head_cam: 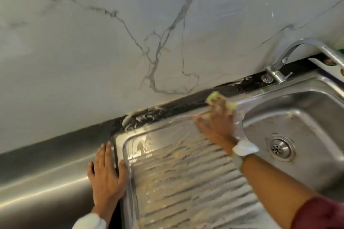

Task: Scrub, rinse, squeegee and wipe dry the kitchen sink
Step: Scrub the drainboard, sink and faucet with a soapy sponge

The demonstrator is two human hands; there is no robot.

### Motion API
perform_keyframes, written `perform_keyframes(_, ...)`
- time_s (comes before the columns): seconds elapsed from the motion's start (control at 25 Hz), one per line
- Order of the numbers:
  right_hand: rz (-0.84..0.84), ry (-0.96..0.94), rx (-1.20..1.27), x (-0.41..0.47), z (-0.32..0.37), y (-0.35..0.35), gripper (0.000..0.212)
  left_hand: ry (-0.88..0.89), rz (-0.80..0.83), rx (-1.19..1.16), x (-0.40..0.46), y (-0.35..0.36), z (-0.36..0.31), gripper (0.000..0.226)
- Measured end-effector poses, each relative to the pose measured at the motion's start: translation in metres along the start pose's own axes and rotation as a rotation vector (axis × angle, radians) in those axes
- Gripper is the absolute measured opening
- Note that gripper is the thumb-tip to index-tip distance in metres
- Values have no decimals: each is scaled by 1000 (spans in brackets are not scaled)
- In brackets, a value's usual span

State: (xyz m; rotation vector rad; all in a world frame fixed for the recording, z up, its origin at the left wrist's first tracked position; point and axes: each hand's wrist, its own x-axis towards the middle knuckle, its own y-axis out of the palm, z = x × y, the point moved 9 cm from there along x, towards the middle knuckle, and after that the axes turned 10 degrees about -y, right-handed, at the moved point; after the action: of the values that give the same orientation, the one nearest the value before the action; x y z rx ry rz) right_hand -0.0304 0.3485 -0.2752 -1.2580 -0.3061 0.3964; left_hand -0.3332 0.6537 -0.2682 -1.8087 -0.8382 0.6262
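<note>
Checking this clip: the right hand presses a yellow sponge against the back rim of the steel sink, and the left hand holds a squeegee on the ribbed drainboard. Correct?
Not quite. The head view shows the left hand holding nothing; it lies flat, fingers straight, across the steel counter and the drainboard's left edge. The rest stands: the right hand presses the soapy yellow sponge against the back rim of the stainless steel sink.

your right hand (214, 122) is motion-blurred and covers most of the yellow sponge (214, 97), only two corners show. can't tell how your fingers grip it. tap (297, 55) spout runs off the right edge. sink (186, 182) drainboard cut at the bottom, basin at the right. green thing (341, 50) at the right edge, too little to identify.
</note>
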Motion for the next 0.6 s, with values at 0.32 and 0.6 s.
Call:
perform_keyframes(0.32, 159, -539, -129, -102, 59, 19, 87, -16, -33, -47, -3, -5, 4, 73)
perform_keyframes(0.6, 524, -619, 76, -290, 119, 46, 98, -11, -72, -61, -14, -6, 6, 78)
